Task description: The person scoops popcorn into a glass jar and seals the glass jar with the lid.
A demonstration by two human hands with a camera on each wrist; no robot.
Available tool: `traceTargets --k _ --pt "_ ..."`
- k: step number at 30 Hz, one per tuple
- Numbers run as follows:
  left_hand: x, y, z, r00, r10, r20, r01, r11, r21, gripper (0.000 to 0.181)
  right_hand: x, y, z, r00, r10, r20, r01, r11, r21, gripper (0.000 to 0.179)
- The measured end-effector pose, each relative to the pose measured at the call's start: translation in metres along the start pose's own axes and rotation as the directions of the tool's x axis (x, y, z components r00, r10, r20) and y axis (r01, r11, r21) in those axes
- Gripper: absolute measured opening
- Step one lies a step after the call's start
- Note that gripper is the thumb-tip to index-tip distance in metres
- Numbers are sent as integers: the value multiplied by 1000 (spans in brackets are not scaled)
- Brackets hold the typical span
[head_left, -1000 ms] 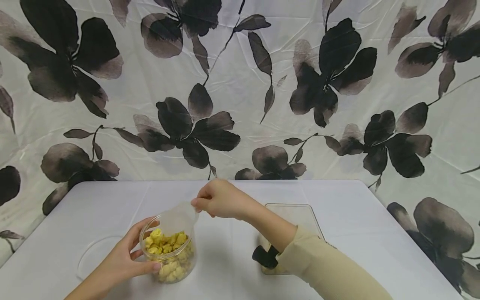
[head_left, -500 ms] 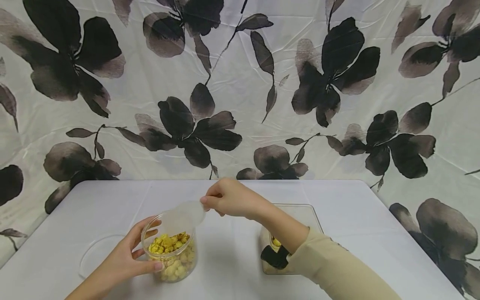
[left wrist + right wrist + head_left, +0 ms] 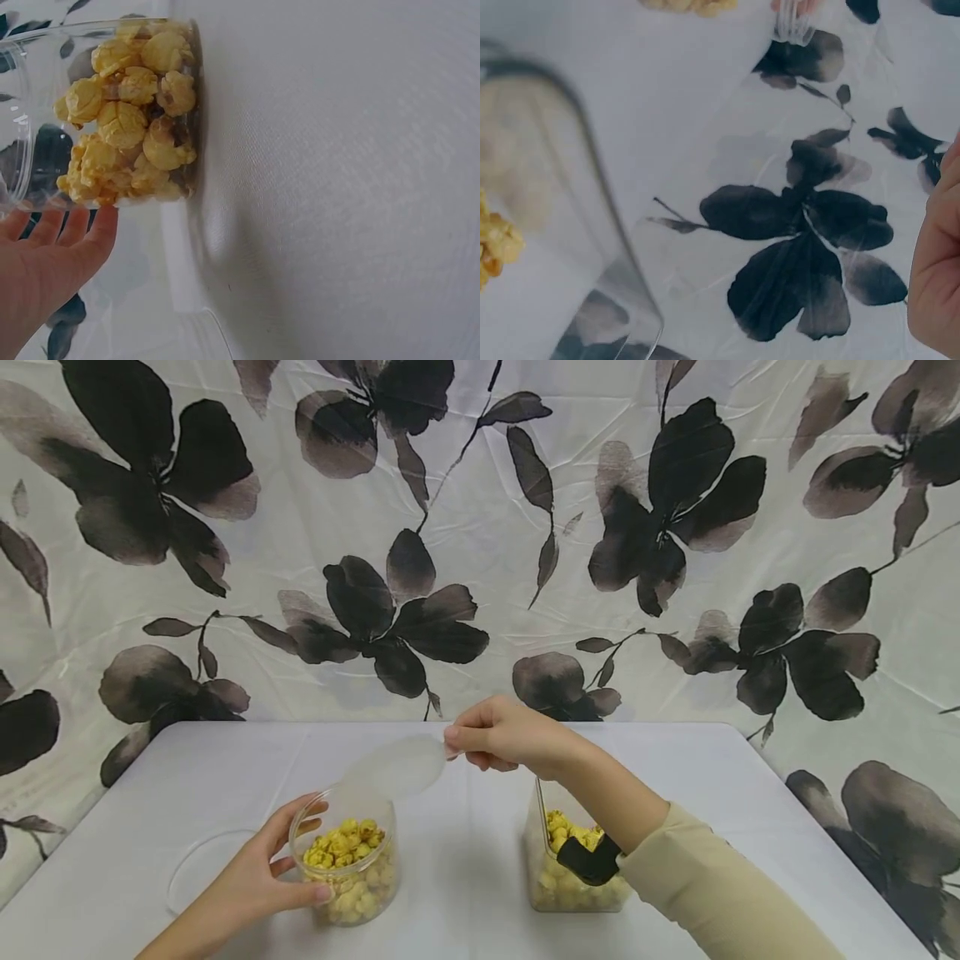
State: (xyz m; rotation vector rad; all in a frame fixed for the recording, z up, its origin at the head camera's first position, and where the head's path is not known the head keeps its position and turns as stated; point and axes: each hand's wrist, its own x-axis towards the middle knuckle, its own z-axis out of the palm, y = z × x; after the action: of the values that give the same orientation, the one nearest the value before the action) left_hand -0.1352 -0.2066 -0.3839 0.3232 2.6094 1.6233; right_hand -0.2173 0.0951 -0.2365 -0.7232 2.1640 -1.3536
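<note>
Head view: grips the jar (image 3: 375, 860) round its left side with the left hand (image 3: 258, 872), thumb on the near wall, fingertips at the far side. Looks to stand on the white table (image 3: 465, 902), mouth up, just right of that grip, with popcorn (image 3: 343, 842) lying below the rim. Pinches a translucent disc (image 3: 408, 766) by its edge between thumb and fingers of the right hand (image 3: 513, 735). Reaches tilted leftward from that pinch, towards the far side of the jar's mouth; touching the rim or not, cannot tell.

Nearer than the right grip, partly under the forearm: a clear box (image 3: 536, 852) with more popcorn (image 3: 566, 831), a black piece (image 3: 591, 862) by the sleeve (image 3: 720, 868) partly covering both. Left of the left grip, a clear ring (image 3: 171, 872), lying partly behind the wrist. Beyond both grips, a flowered cloth (image 3: 487, 527).
</note>
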Motion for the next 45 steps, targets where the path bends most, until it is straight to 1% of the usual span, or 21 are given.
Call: traceTargets --k 5,8,11,15,20,24,26,27,29,31,33,36,39,42,45 --pt "2 1 -1 1000 -14 4 14 1000 -3 90 -9 5 -14 1000 4 14 -5 993 115 21" --pt "2 1 -1 1000 -26 11 27 1000 -7 90 -14 7 -22 1000 17 9 -18 989 148 21" --pt "2 2 -1 999 -35 14 35 999 -13 90 -18 8 -28 1000 15 12 -16 987 159 22" --pt "2 3 0 1000 -29 11 30 999 -16 91 -24 9 -35 1000 4 17 -7 986 165 23" --pt "3 5 -1 1000 -11 2 11 1000 -18 93 -33 9 -46 1000 -7 2 7 981 192 23" --pt "4 6 -1 1000 -6 -3 6 1000 -22 95 -39 12 -53 1000 1 -13 2 980 200 25" --pt "4 6 -2 1000 -14 -3 14 1000 -8 96 -43 15 -57 1000 7 -14 -4 979 205 25" --pt "3 5 -3 1000 -8 -5 9 1000 7 96 -45 16 -58 1000 8 -13 -5 978 208 26" --pt "2 5 -7 1000 23 -19 -22 999 31 96 -48 19 -61 1000 4 -12 -2 978 210 26" --pt "0 5 -11 995 88 -40 -86 995 54 96 -51 22 -64 1000 -3 -10 5 978 208 25" --pt "0 7 -15 984 167 -63 -163 984 70 97 -54 25 -67 1000 -11 -10 13 979 204 25" --pt "1 14 -19 965 248 -82 -242 967 76 99 -60 29 -72 1000 -19 -8 20 979 201 24" --pt "2 24 -23 955 282 -95 -276 958 72 98 -65 33 -76 1000 -23 -2 23 978 205 24" --pt "3 35 -26 941 321 -108 -316 946 68 99 -70 38 -80 1000 -20 0 19 977 214 23" --pt "5 48 -28 926 362 -104 -356 932 67 100 -75 44 -85 1000 -24 6 22 974 223 24"
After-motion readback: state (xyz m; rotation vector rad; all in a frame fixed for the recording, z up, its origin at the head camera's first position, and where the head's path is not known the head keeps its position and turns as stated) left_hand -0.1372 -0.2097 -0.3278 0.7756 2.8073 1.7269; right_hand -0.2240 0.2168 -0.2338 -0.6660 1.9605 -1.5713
